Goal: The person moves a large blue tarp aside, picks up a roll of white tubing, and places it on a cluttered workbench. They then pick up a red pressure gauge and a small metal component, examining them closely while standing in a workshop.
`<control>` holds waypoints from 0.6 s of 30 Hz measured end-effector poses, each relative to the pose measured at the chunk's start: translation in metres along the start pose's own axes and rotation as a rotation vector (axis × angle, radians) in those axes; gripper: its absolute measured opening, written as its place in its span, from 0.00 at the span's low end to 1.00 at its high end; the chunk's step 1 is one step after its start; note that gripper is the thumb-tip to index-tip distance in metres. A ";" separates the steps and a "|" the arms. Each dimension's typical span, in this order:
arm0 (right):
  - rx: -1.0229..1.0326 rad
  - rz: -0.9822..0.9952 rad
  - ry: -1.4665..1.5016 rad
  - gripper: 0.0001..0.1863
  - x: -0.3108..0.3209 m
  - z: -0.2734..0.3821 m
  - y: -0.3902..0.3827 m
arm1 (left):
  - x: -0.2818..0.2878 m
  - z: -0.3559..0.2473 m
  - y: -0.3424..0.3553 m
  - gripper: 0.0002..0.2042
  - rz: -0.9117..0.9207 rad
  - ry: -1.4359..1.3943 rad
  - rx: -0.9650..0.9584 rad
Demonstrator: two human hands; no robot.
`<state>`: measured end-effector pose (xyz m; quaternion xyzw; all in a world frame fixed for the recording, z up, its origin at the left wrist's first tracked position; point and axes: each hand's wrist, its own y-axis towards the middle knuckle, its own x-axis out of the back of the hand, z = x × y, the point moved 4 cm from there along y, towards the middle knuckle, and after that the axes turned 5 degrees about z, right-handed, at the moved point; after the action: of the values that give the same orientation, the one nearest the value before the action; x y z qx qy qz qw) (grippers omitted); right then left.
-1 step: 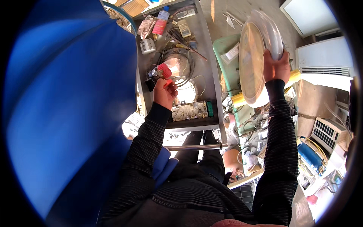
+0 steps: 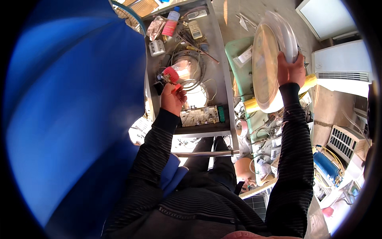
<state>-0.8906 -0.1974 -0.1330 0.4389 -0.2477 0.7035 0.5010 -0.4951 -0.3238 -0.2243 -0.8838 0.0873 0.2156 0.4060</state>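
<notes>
My left hand (image 2: 173, 97) is closed around a small tool with a red ribbed end (image 2: 171, 74), held over a grey metal work tray (image 2: 223, 85). Just beyond it lies a coil of cable (image 2: 193, 65), and a pale circuit board (image 2: 199, 116) lies just below my left hand. My right hand (image 2: 290, 69) grips the rim of a large round translucent cover (image 2: 270, 59), holding it on edge to the right of the tray. Both forearms are in dark striped sleeves.
A bottle with a pink label (image 2: 171, 22), a remote control (image 2: 195, 28) and small tools lie at the tray's far end. A large blue surface (image 2: 71, 119) fills the left. A white air-conditioner unit (image 2: 342, 63), a green board (image 2: 238, 55) and loose parts crowd the right.
</notes>
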 end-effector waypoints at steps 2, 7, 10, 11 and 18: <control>-0.012 0.013 -0.004 0.34 0.005 0.003 0.000 | 0.004 -0.008 -0.015 0.07 0.067 -0.049 0.029; -0.013 0.027 -0.027 0.34 0.008 0.008 -0.004 | 0.015 -0.005 -0.039 0.06 0.109 0.019 0.068; -0.011 0.021 -0.046 0.34 0.005 0.005 -0.003 | 0.028 0.010 -0.043 0.07 -0.009 0.225 0.047; -0.019 0.038 -0.061 0.35 0.003 0.004 -0.004 | 0.028 0.013 -0.046 0.08 0.003 0.267 0.056; -0.017 0.022 -0.072 0.33 0.001 0.008 0.003 | 0.034 0.049 -0.048 0.08 0.006 0.343 0.157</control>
<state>-0.8907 -0.2041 -0.1276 0.4570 -0.2765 0.6906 0.4876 -0.4636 -0.2546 -0.2350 -0.8729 0.1745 0.0556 0.4523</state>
